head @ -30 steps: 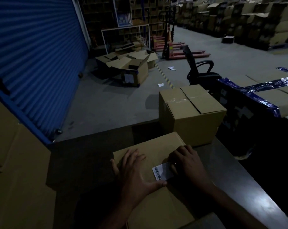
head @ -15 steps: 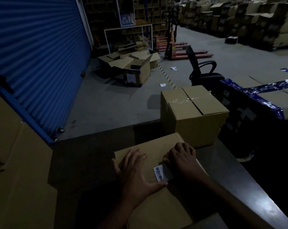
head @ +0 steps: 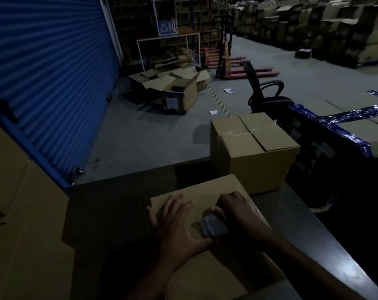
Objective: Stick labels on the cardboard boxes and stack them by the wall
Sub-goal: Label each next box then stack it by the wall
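Observation:
A cardboard box (head: 205, 187) lies on the dark table (head: 110, 213) right in front of me. A white barcode label (head: 213, 226) sits on its top, blurred and in shadow. My left hand (head: 177, 226) rests flat on the box with fingers spread, its thumb at the label's lower edge. My right hand (head: 242, 217) presses down on the label with bent fingers and hides its right part. A second cardboard box (head: 255, 152), taped closed, stands on the table just behind, to the right.
Stacked cardboard boxes (head: 27, 224) rise at my left beside the blue roller shutter (head: 49, 72). A large carton with blue tape (head: 357, 126) stands at the right, an office chair (head: 268, 98) behind it. Open boxes (head: 172, 89) and a pallet jack (head: 237, 70) sit on the floor beyond.
My right hand has slid left across the label, covering more of it, with its fingers more bent. My left hand has stayed flat on the box.

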`<state>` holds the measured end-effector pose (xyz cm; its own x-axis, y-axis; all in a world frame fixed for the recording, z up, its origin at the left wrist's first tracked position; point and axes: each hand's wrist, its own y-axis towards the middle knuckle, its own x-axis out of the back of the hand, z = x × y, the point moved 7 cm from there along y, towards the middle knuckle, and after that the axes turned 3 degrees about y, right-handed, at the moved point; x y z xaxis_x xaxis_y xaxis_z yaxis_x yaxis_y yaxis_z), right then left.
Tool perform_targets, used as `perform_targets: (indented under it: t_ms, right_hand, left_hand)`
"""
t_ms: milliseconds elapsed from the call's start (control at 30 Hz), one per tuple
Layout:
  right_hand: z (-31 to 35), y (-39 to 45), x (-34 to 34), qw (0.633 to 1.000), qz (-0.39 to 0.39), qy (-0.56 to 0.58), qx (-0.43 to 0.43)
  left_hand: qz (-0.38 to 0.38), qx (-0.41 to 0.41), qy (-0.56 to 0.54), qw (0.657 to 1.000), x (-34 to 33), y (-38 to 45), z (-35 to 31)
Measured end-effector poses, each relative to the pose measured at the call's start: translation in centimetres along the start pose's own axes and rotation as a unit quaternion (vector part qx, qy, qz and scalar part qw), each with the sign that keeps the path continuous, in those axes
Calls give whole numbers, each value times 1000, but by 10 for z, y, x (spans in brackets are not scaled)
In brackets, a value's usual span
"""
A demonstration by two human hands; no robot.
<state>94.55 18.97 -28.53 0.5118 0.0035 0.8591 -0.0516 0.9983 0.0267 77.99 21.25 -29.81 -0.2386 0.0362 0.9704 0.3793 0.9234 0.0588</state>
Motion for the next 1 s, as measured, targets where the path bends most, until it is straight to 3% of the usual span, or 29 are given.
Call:
perform_targets:
  t_ms: [133, 267, 533, 667, 767, 1000]
  right_hand:
    - [-13, -9, 6, 994, 13, 102, -47]
    - [-17, -22, 14, 953, -11, 289, -85]
    - [-28, -40, 7, 899, -62, 388, -192]
    - [-27, -48, -1, 878, -83, 422, -212]
    - [-26, -53, -2, 848, -108, 477, -205]
    - [-16, -57, 3, 805, -121, 561, -149]
  left_hand:
    - [9, -4, -5, 1000, 0, -1, 0]
    - [12, -4, -16, 1000, 2, -3, -1]
    - [25, -41, -89, 995, 8, -4, 3]
    - [-59, -21, -160, 985, 3, 0, 20]
    - [-106, -4, -170, 980, -3, 4, 23]
    - [-112, -33, -180, 977, -3, 15, 21]
